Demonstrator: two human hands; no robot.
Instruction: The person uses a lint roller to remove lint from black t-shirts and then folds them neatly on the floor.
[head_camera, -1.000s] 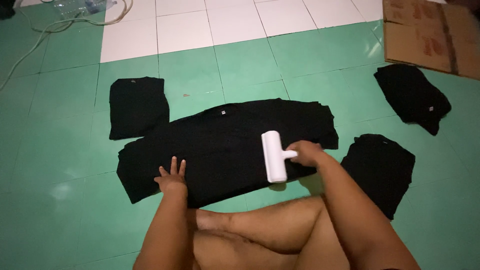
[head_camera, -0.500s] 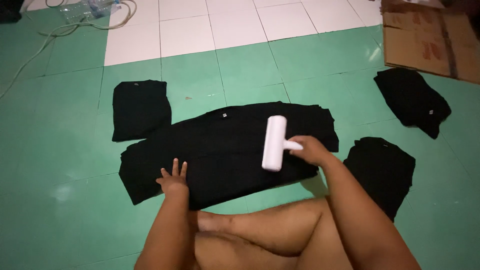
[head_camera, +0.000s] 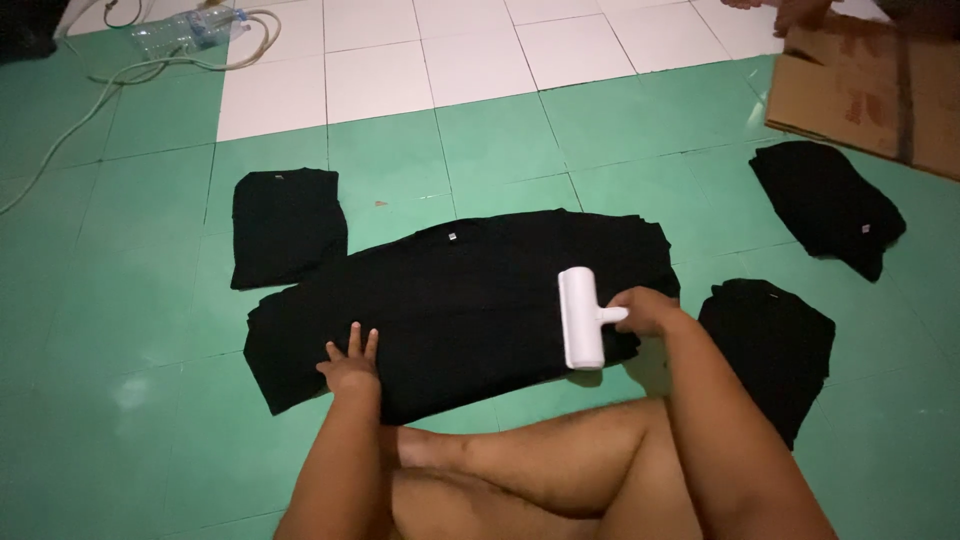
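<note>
A large black garment (head_camera: 470, 300) lies spread flat on the green tiled floor in front of me. My right hand (head_camera: 645, 310) grips the handle of a white lint roller (head_camera: 581, 318), whose drum rests on the garment's right part near its front edge. My left hand (head_camera: 350, 362) lies flat on the garment's near left part, fingers spread. My bare folded legs (head_camera: 520, 470) are just below the garment.
Folded black garments lie at the left (head_camera: 287, 225), the right (head_camera: 772, 345) and the far right (head_camera: 828, 205). Flattened cardboard (head_camera: 870, 90) sits at the top right, another person's hand (head_camera: 790, 12) above it. A white cable (head_camera: 110, 85) and a plastic bottle (head_camera: 190, 30) lie top left.
The lint roller went up the garment and has come back toward me, to its front right edge. My left hand stays pressed on the cloth.
</note>
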